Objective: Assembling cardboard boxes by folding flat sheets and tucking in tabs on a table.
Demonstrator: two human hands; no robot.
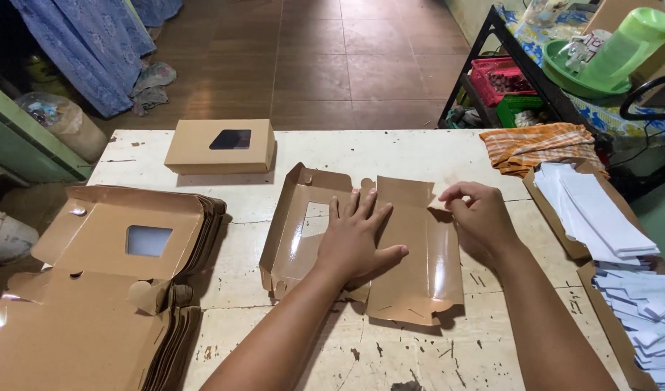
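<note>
Nearest: stack [93,289] of flat window blanks at L edge of table [419,362], well apart from hands. Mid-table: L hand [358,235] spread flat, fingers wide, pressing down on blank [361,246], gripping nothing. R hand [477,213] pinching R-edge flap betw thumb + fingertips, rest curled. Risks, as a guess: glossy inside, so palm slips and fold goes crooked; tug too hard, flap tears at slit. White sheets [600,210] just beside R wrist, easy to knock. Beyond: towel [535,145]. Far side: finished box [220,146], window up.
</note>
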